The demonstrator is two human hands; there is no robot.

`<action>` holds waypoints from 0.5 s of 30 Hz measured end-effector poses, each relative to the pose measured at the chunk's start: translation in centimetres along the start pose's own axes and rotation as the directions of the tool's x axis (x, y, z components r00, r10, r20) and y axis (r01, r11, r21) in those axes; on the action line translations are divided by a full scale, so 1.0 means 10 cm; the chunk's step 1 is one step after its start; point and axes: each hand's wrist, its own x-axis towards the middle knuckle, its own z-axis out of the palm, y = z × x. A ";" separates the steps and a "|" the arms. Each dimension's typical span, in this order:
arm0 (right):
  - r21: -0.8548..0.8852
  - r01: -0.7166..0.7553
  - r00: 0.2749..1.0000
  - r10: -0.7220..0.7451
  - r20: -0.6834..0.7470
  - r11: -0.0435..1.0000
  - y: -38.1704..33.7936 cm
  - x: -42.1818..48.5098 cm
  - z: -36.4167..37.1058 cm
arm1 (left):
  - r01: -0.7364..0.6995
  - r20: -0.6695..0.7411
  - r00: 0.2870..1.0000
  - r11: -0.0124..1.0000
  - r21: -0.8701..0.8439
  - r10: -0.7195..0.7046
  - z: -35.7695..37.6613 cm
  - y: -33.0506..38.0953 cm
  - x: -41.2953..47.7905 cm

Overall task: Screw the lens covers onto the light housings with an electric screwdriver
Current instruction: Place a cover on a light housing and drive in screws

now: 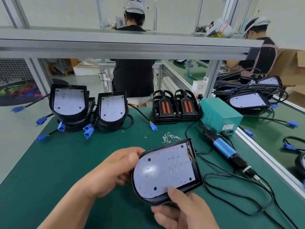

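We hold one housing (166, 169) in both hands over the mat (66, 154), LED board up. The left hand (113, 171) curls round its rounded edge; the right hand (179, 210) pinches the near rim, thumb on the board. It has no cover yet. Covers (175, 106) are stacked at the back, screws (171, 138) lie just behind the housing, and the screwdriver (222, 147) lies untouched at right. Judgement: lay the housing flat, seat a cover square with holes aligned, keep the thumb off the LEDs, then free the right hand for the screwdriver.
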 end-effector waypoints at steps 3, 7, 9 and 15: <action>-0.030 -0.040 0.998 0.041 0.039 0.999 -0.07 -0.05 -0.08 | 0.001 -0.086 0.996 0.995 0.103 0.008 0.00 -0.02 0.00; -0.020 0.124 0.971 -0.126 -0.203 0.992 -0.23 -0.05 -0.47 | 0.117 -0.149 0.985 0.976 0.183 -0.090 -0.05 -0.05 0.03; -0.032 0.234 0.929 -0.233 -0.287 0.972 -0.30 0.01 -0.62 | 0.133 -0.122 0.987 0.967 0.215 -0.109 -0.06 -0.07 0.02; -0.250 0.422 0.868 -0.468 -0.165 0.871 -0.54 0.35 -0.72 | 0.156 0.080 0.975 0.889 0.430 -0.209 0.03 -0.05 0.00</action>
